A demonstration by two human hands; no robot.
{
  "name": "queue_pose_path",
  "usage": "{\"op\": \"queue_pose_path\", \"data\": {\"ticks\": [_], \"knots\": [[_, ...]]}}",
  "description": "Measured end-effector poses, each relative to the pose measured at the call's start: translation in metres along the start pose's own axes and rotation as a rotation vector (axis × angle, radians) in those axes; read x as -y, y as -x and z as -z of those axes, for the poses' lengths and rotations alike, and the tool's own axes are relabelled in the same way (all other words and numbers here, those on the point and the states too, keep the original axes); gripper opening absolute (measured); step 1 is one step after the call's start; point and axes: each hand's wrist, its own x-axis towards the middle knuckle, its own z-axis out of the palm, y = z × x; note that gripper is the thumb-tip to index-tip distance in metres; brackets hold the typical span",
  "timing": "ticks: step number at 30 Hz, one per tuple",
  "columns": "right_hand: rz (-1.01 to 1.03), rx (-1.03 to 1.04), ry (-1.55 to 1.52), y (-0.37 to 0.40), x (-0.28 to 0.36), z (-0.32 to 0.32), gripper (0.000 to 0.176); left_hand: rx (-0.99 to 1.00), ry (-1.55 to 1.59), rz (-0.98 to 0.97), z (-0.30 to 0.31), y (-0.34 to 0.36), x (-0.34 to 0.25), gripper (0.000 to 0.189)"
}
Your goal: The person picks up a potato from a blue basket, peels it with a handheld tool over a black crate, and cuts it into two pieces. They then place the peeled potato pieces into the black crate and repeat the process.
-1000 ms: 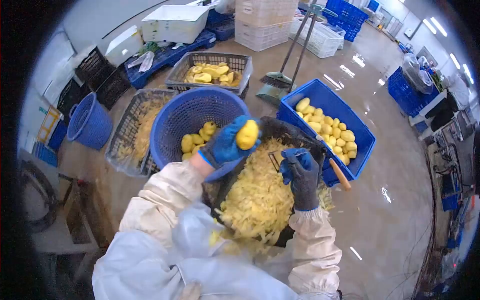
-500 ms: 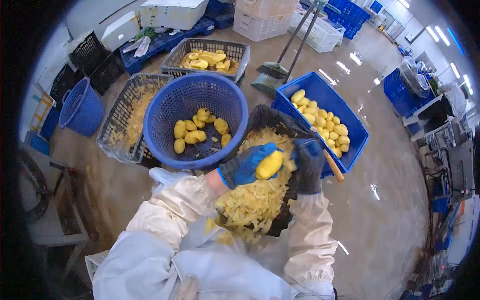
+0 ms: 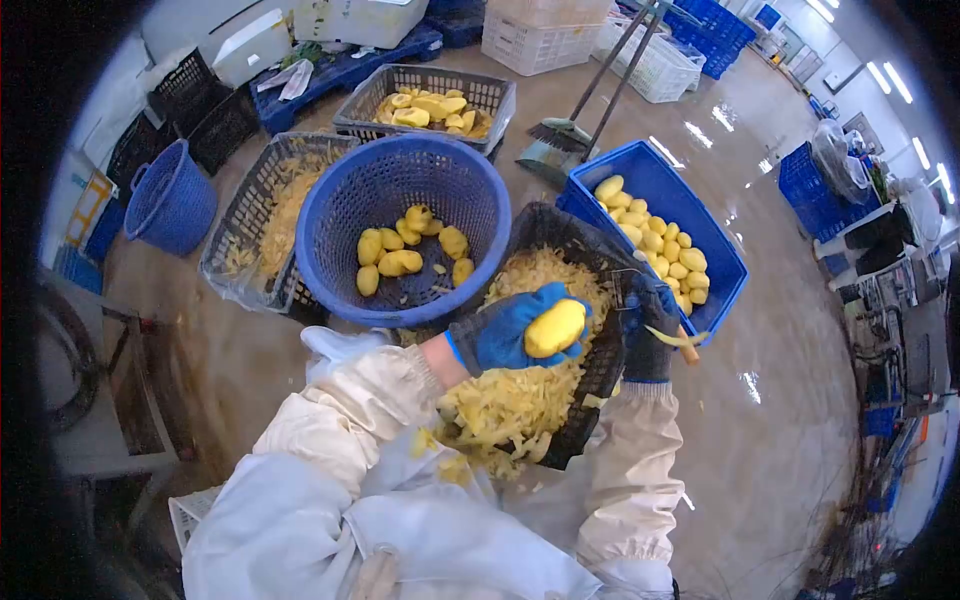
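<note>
My left hand (image 3: pixel 505 335), in a blue glove, is closed around a peeled yellow potato (image 3: pixel 555 328). Below it, a black crate (image 3: pixel 590 405) holds a heap of potato peelings (image 3: pixel 510 405). My right hand (image 3: pixel 648 325), in a dark glove, grips a peeler whose wooden handle (image 3: pixel 688 349) sticks out beside the fist; its blade is hard to make out. A strip of peel (image 3: pixel 672 338) hangs by the right glove. Several potatoes (image 3: pixel 398 262) lie in a round blue basket (image 3: pixel 325 220) at the left. Peeled potatoes (image 3: pixel 660 245) fill part of a blue bin (image 3: pixel 728 285) at the right.
Behind the basket stands a grey crate of cut potatoes (image 3: pixel 430 108). A lined crate (image 3: pixel 225 250) with peelings is at the left. A broom and dustpan (image 3: pixel 560 145) stand beyond the bin on the wet floor (image 3: pixel 770 420). A second blue basket (image 3: pixel 172 205) stands far left.
My right hand has moved outward, away from the potato, and a strip of peel now shows beside it. The left hand still holds the potato, now turned slightly. The whole view has shifted a little.
</note>
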Motion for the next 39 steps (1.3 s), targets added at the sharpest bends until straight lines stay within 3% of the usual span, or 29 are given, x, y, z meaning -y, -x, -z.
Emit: {"op": "queue_pose_path", "data": {"ticks": [1,3,4,5,7,8,9,10,12,14,15,17,21,22,24,26,27,29,31,35,39], "knots": [[0.106,-0.045,0.079,0.002,-0.005,0.002,0.007,-0.098,0.071,-0.072,0.004,-0.003,-0.003,0.043],[-0.528,0.103,-0.471,0.016,0.044,-0.015,0.008,-0.195,0.148,-0.155,0.007,-0.005,-0.007,0.041],[-0.388,0.196,-0.282,0.027,0.059,-0.029,0.008,-0.217,0.129,-0.175,0.008,-0.005,-0.009,0.041],[-0.389,0.196,-0.282,0.027,0.058,-0.030,0.008,-0.239,0.110,-0.191,0.008,-0.006,-0.009,0.040],[-0.578,0.239,-0.260,0.026,0.053,-0.030,0.008,-0.186,0.141,-0.169,0.005,-0.004,-0.004,0.038],[-0.515,0.107,-0.370,0.018,0.035,-0.022,0.015,-0.147,0.058,-0.125,0.006,0.000,-0.002,0.037],[-0.518,0.107,-0.370,0.009,0.013,-0.014,0.015,-0.108,-0.026,-0.083,0.004,0.004,0.001,0.036],[-0.148,0.014,-0.118,0.002,-0.008,-0.007,0.015,-0.216,-0.162,-0.085,-0.014,0.007,0.002,0.035],[0.231,-0.085,0.137,0.000,-0.008,-0.006,0.015,-0.203,-0.075,-0.120,0.002,-0.001,-0.002,0.036],[-0.363,0.009,-0.538,0.021,0.013,-0.013,0.013,-0.193,0.029,-0.169,0.013,-0.003,-0.005,0.037],[-0.364,0.015,-0.538,0.029,0.035,-0.023,0.013,-0.180,0.080,-0.178,0.013,-0.002,-0.007,0.037],[-0.439,0.361,-0.200,0.040,0.073,-0.042,0.010,-0.155,0.175,-0.185,0.013,-0.001,-0.010,0.038],[-0.549,0.138,-0.385,0.010,0.036,-0.014,0.009,-0.133,-0.077,-0.090,0.019,0.003,0.001,0.035],[-0.126,0.077,0.027,0.003,0.006,-0.002,0.009,-0.160,-0.167,-0.105,0.004,0.005,0.003,0.036],[0.303,0.000,0.435,-0.001,0.013,-0.002,0.009,-0.231,-0.085,-0.126,0.004,0.003,0.000,0.039],[-0.527,-0.043,-0.373,0.010,0.037,-0.009,0.008,-0.309,0.103,-0.185,0.009,-0.003,-0.005,0.043],[-0.513,0.022,-0.405,0.020,0.054,-0.023,0.007,-0.309,0.101,-0.191,0.005,-0.002,-0.008,0.043],[-0.496,0.084,-0.437,0.037,0.067,-0.041,0.007,-0.128,0.095,-0.189,-0.007,0.000,-0.012,0.043],[-0.329,0.366,-0.221,0.047,0.068,-0.046,0.007,-0.121,0.100,-0.144,-0.002,-0.002,-0.009,0.041],[-0.526,0.279,-0.400,0.034,0.071,-0.034,0.009,-0.110,0.143,-0.031,0.002,-0.005,-0.003,0.036],[-0.490,0.151,-0.444,0.031,0.065,-0.032,0.012,-0.059,0.018,-0.047,0.001,-0.007,-0.005,0.035]]}}
